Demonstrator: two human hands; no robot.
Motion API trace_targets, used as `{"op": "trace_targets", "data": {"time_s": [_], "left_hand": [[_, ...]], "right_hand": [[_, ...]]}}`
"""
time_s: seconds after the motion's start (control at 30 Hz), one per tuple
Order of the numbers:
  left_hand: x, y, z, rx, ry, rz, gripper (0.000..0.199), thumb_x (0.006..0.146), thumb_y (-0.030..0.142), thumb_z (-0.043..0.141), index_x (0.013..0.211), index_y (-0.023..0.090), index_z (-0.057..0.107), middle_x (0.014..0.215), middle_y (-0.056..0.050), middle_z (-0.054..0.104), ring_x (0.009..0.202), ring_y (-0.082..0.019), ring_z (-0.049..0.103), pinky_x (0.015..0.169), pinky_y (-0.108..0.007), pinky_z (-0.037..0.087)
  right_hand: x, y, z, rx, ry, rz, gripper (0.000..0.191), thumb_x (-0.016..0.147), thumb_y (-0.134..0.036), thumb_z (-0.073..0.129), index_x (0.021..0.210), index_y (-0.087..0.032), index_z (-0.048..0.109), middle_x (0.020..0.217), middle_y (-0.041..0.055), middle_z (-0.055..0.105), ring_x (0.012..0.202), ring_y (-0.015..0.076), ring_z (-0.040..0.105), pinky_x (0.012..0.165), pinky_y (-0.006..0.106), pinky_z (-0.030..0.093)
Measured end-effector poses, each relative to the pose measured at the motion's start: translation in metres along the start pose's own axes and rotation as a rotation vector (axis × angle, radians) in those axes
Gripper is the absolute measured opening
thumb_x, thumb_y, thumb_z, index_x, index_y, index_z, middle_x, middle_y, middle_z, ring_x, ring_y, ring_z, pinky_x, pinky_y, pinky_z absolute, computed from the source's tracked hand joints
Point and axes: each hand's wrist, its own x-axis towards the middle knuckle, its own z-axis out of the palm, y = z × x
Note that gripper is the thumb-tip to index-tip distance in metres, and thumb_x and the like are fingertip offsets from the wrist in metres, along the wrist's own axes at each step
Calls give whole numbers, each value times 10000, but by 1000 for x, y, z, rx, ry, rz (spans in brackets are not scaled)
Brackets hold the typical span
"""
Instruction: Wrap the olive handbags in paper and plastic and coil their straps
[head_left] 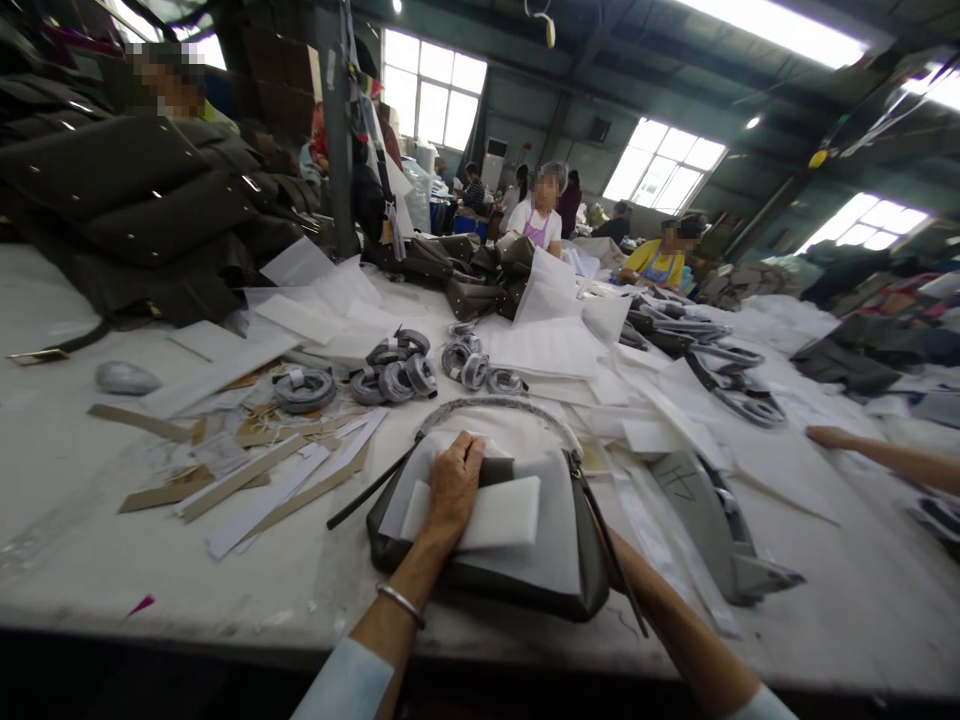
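Note:
A dark handbag (592,588) lies on the white table in front of me, its wrapped handle (499,403) arching away at the back. White sheet material covers its upper face, with a thick white foam piece (499,512) on top. My left hand (454,485) rests over the foam near the bag's opening, fingers bent and pressed together; what they hold, if anything, is hidden. My right hand (611,555) is at the bag's right side, its fingers hidden behind the bag. Dark straps hang off both sides of the bag.
Coiled wrapped straps (304,388) and paper strips (277,490) lie left and ahead. Dark bags (97,165) are piled at the back left. White sheets (544,345) spread beyond the handbag. A grey template (697,515) lies right, near another person's hand (829,437). People work farther back.

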Motion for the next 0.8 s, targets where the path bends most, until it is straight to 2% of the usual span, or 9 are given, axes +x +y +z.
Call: {"op": "trace_targets", "data": {"time_s": [0.1,0.2,0.33,0.43,0.53,0.63,0.7,0.73,0.8], "left_hand": [[-1,1,1,45,0,4,305,996,363,371,869,211,602,768,-6,662,715,-155,601,712,-261,406],[-3,2,4,115,-8,29,272,994,330,397,919,210,629,809,-18,693,748,-166,616,760,-283,415],[-6,5,13,233,-22,105,237,990,289,429,977,195,646,841,-53,706,804,-196,624,856,-348,403],[-9,7,17,296,-66,215,213,983,270,455,946,181,645,862,-77,698,853,-218,623,894,-387,391],[-13,9,17,306,-155,375,166,965,245,493,894,197,636,897,-63,691,904,-211,618,911,-377,397],[-17,11,13,283,-248,522,131,953,215,502,939,213,632,936,-47,691,939,-192,622,889,-339,424],[-19,11,12,265,-292,592,160,961,205,474,1015,217,624,991,-49,696,979,-187,624,882,-330,436],[-19,11,11,258,-307,616,180,967,202,457,1045,219,618,1017,-50,697,993,-186,625,883,-329,439],[-21,11,11,247,-332,660,212,975,195,422,1072,219,609,1049,-52,698,1004,-185,629,884,-332,443]], "right_hand": [[-24,1,5,92,-72,198,628,773,-715,554,1002,-158,732,881,127,719,829,282,652,805,440,537],[-58,24,12,132,-86,398,501,744,-600,658,924,-137,729,718,73,687,710,232,635,656,335,532],[-97,58,37,390,-77,639,520,627,-594,785,861,-139,693,753,70,693,661,187,649,563,252,507],[-109,71,63,545,-68,717,589,575,-629,819,892,-151,685,785,73,700,654,174,666,555,238,511],[-108,68,76,570,-79,684,562,573,-589,841,911,-164,695,784,62,708,662,160,669,616,248,520],[-105,43,64,288,-314,587,355,652,-491,807,786,-172,726,697,20,693,606,137,639,576,204,473],[-104,13,46,-53,-468,450,189,707,-375,769,670,-194,729,601,-14,658,561,132,610,516,188,431],[-103,-5,37,-194,-482,349,141,730,-331,749,652,-215,733,583,-21,650,565,139,609,514,193,433],[-100,-41,23,-349,-431,105,88,795,-303,707,730,-273,758,649,-11,685,618,167,641,574,218,483]]}}
